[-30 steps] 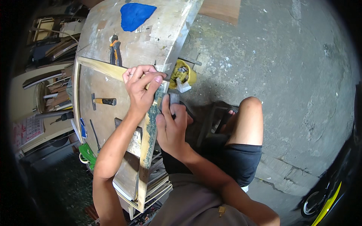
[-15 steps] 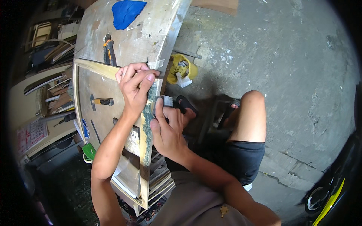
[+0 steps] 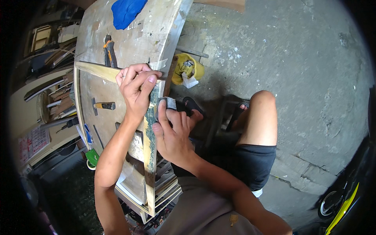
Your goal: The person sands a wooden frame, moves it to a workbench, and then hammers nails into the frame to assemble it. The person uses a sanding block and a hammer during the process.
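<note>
A pale wooden frame (image 3: 149, 160) lies on the workbench, its near side streaked with worn dark green paint. At the frame's far corner, my left hand (image 3: 135, 94) is closed round the wood, thumb on top and fingers curled over. My right hand (image 3: 175, 137) grips a small grey sanding block (image 3: 171, 103) against the outer edge of the painted side, just below that corner. The index finger lies stretched along the block, and the block's underside is hidden.
On the workbench (image 3: 137, 43) lie orange-black pliers (image 3: 110, 54), a hammer (image 3: 105, 105) and a crumpled blue piece (image 3: 127, 13). A yellow bucket (image 3: 199, 71) holding scraps stands on the concrete floor beside the bench. My knee (image 3: 263, 102) is at the right.
The view has shifted slightly, so the bench and frame sit a little further left. Both hands keep their holds, and the block stays at the frame's edge near the corner.
</note>
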`<state>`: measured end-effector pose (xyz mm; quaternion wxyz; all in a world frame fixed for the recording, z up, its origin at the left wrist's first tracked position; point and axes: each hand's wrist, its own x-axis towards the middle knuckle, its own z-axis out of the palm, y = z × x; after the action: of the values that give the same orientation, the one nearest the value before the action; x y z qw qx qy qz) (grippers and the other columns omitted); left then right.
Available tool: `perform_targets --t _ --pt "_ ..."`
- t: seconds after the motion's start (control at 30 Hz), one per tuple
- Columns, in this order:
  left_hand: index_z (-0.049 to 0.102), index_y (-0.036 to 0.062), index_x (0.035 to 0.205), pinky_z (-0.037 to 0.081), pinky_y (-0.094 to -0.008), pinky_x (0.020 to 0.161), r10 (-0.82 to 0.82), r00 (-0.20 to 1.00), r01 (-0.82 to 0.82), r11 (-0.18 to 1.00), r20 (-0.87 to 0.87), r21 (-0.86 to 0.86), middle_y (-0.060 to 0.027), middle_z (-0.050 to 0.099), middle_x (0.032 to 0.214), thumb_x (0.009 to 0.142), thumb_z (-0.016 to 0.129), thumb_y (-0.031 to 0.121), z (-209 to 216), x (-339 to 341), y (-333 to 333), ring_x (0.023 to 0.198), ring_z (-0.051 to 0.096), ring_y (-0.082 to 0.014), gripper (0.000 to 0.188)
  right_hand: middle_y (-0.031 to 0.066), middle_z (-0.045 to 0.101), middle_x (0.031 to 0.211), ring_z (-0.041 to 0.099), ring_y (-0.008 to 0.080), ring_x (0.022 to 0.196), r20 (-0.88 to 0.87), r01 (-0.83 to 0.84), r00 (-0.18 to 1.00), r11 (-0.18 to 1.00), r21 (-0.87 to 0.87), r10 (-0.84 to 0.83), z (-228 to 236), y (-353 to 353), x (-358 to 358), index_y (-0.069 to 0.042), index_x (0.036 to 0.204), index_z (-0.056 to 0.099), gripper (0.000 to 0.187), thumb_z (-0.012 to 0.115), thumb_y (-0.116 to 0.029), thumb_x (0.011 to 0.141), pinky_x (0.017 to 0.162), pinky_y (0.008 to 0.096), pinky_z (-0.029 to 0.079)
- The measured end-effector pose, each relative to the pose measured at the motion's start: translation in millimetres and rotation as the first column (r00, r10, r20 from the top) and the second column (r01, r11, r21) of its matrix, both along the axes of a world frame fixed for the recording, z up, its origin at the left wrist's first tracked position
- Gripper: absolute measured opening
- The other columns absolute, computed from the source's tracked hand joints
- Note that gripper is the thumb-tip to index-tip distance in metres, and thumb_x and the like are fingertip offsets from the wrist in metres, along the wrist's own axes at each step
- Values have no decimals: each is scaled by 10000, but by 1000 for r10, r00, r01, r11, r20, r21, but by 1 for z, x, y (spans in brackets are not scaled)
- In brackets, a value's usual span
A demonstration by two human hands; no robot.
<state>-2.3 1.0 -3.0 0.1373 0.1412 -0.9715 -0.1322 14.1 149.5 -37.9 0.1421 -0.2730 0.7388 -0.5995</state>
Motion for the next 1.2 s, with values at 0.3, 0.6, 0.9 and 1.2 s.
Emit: perform_targets --t 0.3,0.6,0.9,1.2 --pt "697 76 806 250 -318 844 -1 1000 1 1000 -8 21 -35 573 816 817 589 212 -1 -3 0 812 495 -151 174 123 510 953 445 292 809 31 -6 999 998 -67 8 -8 -4 -2 34 1280 439 475 489 -179 859 743 402 341" --pt "694 74 818 239 -315 854 2 1000 -2 999 11 35 -30 565 831 823 582 219 0 0 0 817 492 -151 184 133 494 972 446 296 828 47 2 999 994 -107 3 -10 -11 -17 54 1302 390 525 511 -181 848 761 390 345" --pt "696 76 819 234 -312 870 5 1000 -6 999 19 33 -25 564 844 827 580 230 -2 0 0 842 487 -152 193 140 487 977 447 301 833 69 -5 997 987 -158 16 -14 -13 -24 69 1301 370 554 544 -149 823 756 407 346" --pt "691 74 824 234 -318 866 7 1000 -7 1000 28 21 -31 559 842 834 573 240 -1 0 1 844 485 -154 203 134 483 949 445 297 816 86 -34 995 993 -117 44 -12 -6 -15 55 1293 397 520 526 -152 834 737 402 337"
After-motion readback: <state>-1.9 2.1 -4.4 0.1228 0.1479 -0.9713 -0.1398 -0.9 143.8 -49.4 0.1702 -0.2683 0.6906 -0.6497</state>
